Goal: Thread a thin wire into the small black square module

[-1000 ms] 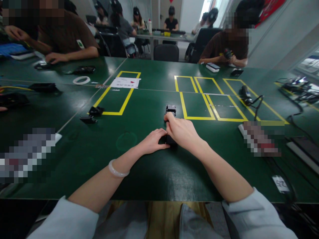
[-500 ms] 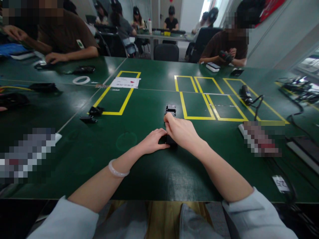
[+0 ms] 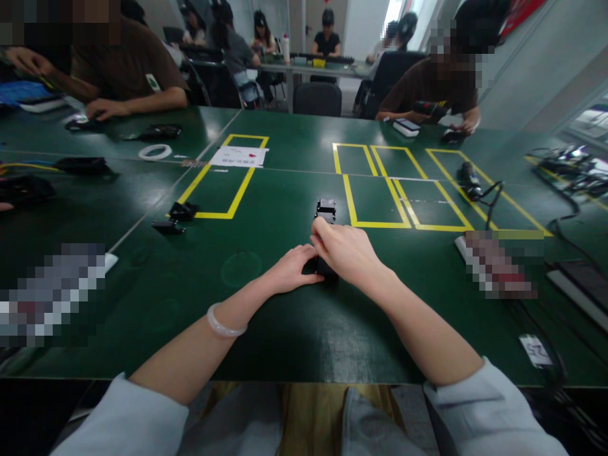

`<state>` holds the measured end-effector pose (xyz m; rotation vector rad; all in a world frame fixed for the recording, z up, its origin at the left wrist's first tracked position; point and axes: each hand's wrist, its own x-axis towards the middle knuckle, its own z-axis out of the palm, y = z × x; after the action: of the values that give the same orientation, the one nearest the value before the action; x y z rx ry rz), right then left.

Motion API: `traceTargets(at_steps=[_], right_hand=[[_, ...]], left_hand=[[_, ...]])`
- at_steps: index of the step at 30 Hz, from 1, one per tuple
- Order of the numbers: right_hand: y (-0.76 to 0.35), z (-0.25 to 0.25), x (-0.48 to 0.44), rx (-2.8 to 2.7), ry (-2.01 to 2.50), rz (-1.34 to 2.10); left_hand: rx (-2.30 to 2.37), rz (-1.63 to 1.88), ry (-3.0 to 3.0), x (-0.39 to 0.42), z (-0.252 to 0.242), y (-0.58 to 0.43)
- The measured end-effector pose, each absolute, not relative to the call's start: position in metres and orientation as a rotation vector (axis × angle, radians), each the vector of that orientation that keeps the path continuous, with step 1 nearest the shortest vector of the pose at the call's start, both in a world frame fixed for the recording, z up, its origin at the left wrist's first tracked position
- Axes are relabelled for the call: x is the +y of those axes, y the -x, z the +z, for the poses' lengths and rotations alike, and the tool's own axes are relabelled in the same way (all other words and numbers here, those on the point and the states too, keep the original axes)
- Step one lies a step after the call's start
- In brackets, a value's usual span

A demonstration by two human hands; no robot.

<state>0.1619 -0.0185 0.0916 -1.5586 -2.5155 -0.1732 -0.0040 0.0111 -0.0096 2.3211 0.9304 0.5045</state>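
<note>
A black boxy part (image 3: 326, 206) stands on the green table in front of me, and its far end shows beyond my knuckles. My left hand (image 3: 293, 270) holds the near end from the left, thumb low and fingers higher up. My right hand (image 3: 348, 249) is closed over the middle of the part, its fingers pinched together. Whatever is between those fingertips is hidden behind the hand. Two small black pieces (image 3: 183, 211) lie to the left, close to a yellow tape outline.
Yellow tape rectangles (image 3: 380, 225) mark the green table (image 3: 266, 335). A black cylindrical tool with a cable (image 3: 470, 180) lies at right. A white tape roll (image 3: 154, 152) and paper sheet (image 3: 239, 156) lie far left. Blurred devices flank me; people sit opposite.
My hands stay on the black part with only a slight shift of the right fingers. The person across at right has lowered a dark tool and reached one hand to the table.
</note>
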Motion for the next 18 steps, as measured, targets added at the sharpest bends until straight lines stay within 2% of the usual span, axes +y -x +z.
traceTargets(at_steps=[18], right_hand=[[-0.1639, 0.0904, -0.0147, -2.531, 1.643, -0.171]], left_hand=[[0.928, 0.491, -2.326, 0.0104, -0.0083, 0.0038]])
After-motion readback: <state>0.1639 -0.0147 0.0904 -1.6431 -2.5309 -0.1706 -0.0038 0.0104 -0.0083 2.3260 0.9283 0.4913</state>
